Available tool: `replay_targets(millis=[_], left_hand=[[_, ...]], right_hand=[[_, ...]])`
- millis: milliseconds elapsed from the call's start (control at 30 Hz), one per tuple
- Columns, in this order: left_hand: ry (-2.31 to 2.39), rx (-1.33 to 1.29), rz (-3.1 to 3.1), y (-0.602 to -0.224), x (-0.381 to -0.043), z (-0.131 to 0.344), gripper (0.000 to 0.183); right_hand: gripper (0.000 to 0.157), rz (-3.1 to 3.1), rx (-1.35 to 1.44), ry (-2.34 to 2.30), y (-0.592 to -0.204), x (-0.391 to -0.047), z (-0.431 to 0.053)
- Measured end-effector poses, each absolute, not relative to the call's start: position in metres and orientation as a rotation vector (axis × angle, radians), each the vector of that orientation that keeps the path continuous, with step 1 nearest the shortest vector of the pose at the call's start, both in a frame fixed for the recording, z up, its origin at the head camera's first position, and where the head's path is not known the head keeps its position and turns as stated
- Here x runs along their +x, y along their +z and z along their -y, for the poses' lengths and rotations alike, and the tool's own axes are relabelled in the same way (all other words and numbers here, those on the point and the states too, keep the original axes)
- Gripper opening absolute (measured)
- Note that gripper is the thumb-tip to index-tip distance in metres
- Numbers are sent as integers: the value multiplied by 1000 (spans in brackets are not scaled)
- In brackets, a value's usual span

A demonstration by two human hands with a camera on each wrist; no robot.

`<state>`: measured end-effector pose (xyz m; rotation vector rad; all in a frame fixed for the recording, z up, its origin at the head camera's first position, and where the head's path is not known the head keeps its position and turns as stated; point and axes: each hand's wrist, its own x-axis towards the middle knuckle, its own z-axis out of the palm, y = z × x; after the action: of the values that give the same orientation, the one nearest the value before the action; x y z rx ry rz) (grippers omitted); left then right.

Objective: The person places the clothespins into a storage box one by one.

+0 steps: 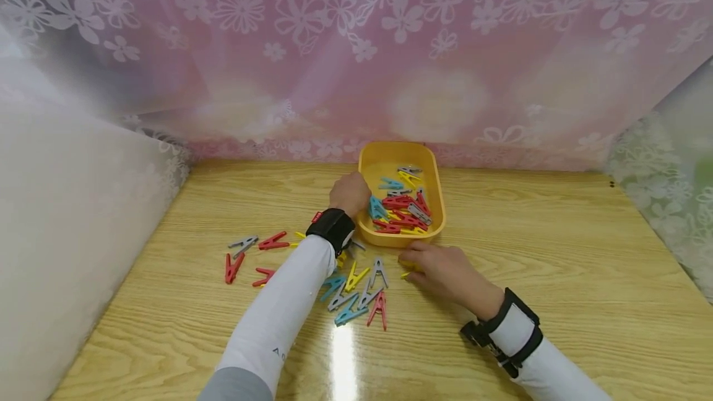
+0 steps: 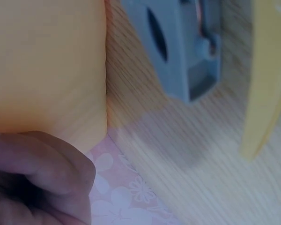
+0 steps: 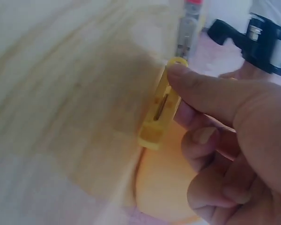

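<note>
My right hand (image 1: 445,271) pinches a yellow clothespin (image 3: 158,115) between thumb and fingers, just outside the near right corner of a yellow tray (image 1: 440,203). My left hand (image 1: 350,194) is at the tray's left rim, its curled fingers (image 2: 61,164) overlapping the orange-looking wall in the left wrist view; I cannot tell what they hold. Inside the tray lie red, blue, yellow and grey clothespins, among them a light blue clothespin (image 1: 377,208) close to the left hand. A grey clothespin (image 2: 178,51) shows large in the left wrist view.
Loose clothespins lie on the wooden table (image 1: 557,265) before the tray, including a yellow one (image 1: 355,277) and a pink-red one (image 1: 378,311). Farther left, partly behind the left sleeve (image 1: 284,308), are red clothespins (image 1: 234,268) and a grey one. A pink floral curtain (image 1: 356,79) hangs behind.
</note>
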<state>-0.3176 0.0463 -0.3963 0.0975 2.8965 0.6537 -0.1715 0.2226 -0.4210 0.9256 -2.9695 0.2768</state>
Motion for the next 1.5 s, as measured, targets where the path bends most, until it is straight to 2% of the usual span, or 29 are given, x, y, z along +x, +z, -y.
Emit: replay_targets(millis=[267,467,767,967,1300,1500], left_hand=[[640,78,-2902,-398,-320,-45,24],[635,81,-2889,-396,-319,-46,23],[629,82,-2891,-397,-318,-48,22],[608,77,-2902,-397,-319,-48,25],[624,115,-2923,-395,-321,-48,23],[650,128,-2911,-400,-321,-46,23]], right_hand=[[35,2874,907,503,-378,-164,-239],[35,2802,712,605,-356,-189,-255],[41,2914,526,552,-363,-242,-253],[45,2941,523,466,-374,-261,-248],[29,2769,559,598,-376,-232,-252],[22,2612,826,715,-381,-202,-245]])
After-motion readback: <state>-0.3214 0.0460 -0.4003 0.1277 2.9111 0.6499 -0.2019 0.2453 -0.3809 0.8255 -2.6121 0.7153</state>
